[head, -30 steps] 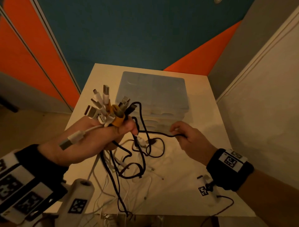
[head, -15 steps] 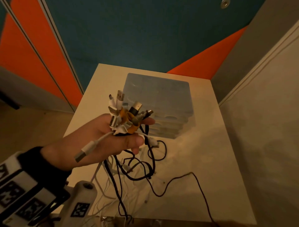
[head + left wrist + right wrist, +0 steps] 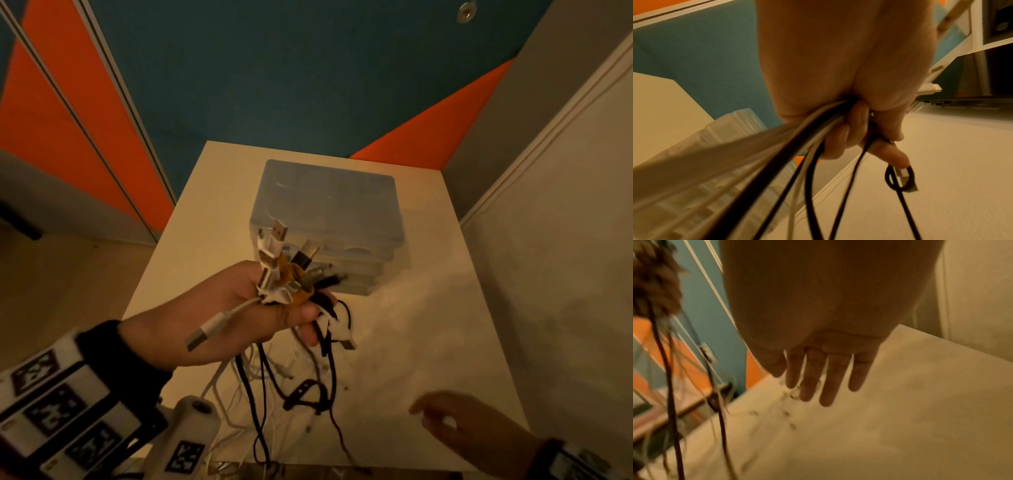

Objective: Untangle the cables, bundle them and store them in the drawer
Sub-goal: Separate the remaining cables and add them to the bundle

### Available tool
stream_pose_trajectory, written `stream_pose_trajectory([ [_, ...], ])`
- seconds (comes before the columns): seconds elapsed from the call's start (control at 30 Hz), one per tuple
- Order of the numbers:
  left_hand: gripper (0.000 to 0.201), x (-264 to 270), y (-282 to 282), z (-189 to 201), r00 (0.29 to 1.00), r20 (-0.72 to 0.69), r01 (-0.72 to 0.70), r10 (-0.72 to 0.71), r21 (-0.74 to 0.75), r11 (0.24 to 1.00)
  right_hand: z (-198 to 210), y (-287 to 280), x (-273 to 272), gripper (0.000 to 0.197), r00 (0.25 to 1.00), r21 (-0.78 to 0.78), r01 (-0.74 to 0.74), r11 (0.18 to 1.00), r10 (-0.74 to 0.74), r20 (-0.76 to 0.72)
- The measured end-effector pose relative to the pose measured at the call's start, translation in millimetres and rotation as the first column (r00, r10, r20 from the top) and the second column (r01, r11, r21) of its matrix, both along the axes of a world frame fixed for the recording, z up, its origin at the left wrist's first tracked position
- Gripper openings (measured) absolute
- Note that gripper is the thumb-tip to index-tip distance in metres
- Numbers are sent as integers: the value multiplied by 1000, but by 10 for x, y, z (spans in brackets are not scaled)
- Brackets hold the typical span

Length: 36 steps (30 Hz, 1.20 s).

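My left hand point(image 3: 239, 315) grips a bunch of cables point(image 3: 287, 270) near their plug ends, raised above the table. White, black and yellow plugs fan out above my fist, and the black and white cords point(image 3: 318, 383) hang down in loops to the tabletop. The left wrist view shows my fingers point(image 3: 851, 129) curled round the cords point(image 3: 813, 162). My right hand point(image 3: 455, 425) hovers low at the front right with straight, spread fingers point(image 3: 826, 382) and holds nothing. The translucent drawer unit point(image 3: 329, 212) stands behind the bunch, its drawers closed.
The cream table point(image 3: 445, 308) sits in a corner, with a pale wall point(image 3: 565, 274) on the right and a blue and orange wall behind. A white device with a marker tag point(image 3: 191, 442) pokes up at the front left edge.
My right hand let go of the black cable, left the view, and has come back open at the front right. My left hand lifted the bunch and tilted it towards the drawer unit.
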<state>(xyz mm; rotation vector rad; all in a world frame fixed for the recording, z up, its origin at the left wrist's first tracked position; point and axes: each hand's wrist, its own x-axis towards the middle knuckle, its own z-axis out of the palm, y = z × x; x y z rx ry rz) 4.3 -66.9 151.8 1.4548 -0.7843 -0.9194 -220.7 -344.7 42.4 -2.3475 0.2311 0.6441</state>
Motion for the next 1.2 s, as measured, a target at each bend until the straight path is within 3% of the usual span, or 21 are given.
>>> stream_pose_trajectory([
  [0.1,57,-12,16,11,996,87,23,-25,19,1000,378,245,440,15,975,134,93,987,-118,189],
  [0.17,53,-10,3,-5,991,132,32,-33,4,999,637,483,681,15,958,332,38,943,-129,256],
  [0.23,41,-29,-20,-18,995,95,8,-5,-29,1000,867,740,873,30,954,460,-65,886,-80,290],
  [0.37,41,-51,-45,-70,991,115,-62,65,-31,998,1008,1061,1129,18,934,472,-168,865,-14,357],
  [0.5,44,11,-35,-81,966,-29,-258,257,-31,966,997,1090,1199,19,896,564,-143,814,-135,423],
  [0.67,44,47,62,-50,943,-186,-292,275,-75,953,902,988,1210,22,862,518,-82,852,-199,465],
  [0.83,11,22,55,49,975,-1,-219,221,-134,966,848,1142,1337,26,840,386,-160,908,-80,537],
  [0.93,18,-11,7,65,962,94,-247,257,-108,963,788,1200,1403,26,841,358,-187,915,-40,540],
  [1.07,19,-33,-28,48,922,94,-373,376,-51,926,771,1172,1462,27,859,302,-219,928,36,510],
  [1.2,42,-44,-24,-28,878,246,-409,410,-57,911,782,1156,1527,37,863,264,-216,940,57,502],
])
